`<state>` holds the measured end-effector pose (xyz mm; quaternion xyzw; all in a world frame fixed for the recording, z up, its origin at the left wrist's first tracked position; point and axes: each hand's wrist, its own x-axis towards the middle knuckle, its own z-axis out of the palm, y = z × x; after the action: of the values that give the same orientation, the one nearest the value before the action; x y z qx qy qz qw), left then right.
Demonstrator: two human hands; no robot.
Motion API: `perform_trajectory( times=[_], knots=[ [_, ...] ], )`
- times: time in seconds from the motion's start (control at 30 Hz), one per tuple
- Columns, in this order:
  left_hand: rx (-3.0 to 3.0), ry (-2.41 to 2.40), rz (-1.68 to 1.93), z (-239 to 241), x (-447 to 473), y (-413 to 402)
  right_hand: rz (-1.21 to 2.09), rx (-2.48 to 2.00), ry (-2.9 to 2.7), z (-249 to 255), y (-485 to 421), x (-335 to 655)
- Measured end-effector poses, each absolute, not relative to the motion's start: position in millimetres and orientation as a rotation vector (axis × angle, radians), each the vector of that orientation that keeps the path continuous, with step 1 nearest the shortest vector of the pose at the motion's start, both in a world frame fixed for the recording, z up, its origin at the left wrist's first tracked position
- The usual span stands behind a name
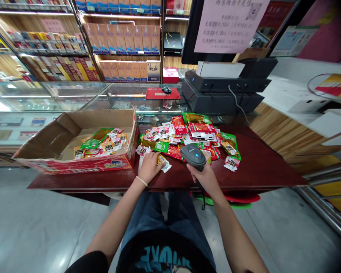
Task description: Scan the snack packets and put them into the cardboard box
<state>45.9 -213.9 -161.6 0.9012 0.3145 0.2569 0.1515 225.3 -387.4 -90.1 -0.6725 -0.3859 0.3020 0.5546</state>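
My right hand (205, 177) is wrapped round the handle of a dark grey barcode scanner (193, 155) with a blue light on top, held over the near edge of a dark red table (258, 167). My left hand (149, 165) rests on the table with its fingers closed on a small yellow and white snack packet (163, 162). A heap of red, green and yellow snack packets (193, 134) lies just beyond both hands. To the left stands an open cardboard box (74, 163) with several more packets inside.
Behind the table runs a glass counter (125, 99) with a red mouse pad and mouse (166, 90). A black printer or till unit (224, 91) and a monitor stand at the back right. Shelves of boxed goods (122, 38) fill the back wall. A red and green stool (233, 201) sits under the table.
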Motion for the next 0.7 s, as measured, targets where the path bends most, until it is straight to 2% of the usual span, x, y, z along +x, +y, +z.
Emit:
perform_trajectory(
  times=[0.23, 0.5, 0.7],
  knots=[
    [2.11, 0.848, 0.886, -153.0, 43.6, -209.7, 0.716, -1.571, -0.897, -91.3, -386.8, 224.5],
    [1.093, 0.709, 0.874, -134.7, 75.9, -209.3, 0.689, -1.565, -0.916, -93.9, -386.8, 228.8],
    [0.868, 0.501, 0.9, -138.2, 90.1, -205.0, 0.708, -1.611, -0.885, -90.2, -392.2, 229.1]
  ],
)
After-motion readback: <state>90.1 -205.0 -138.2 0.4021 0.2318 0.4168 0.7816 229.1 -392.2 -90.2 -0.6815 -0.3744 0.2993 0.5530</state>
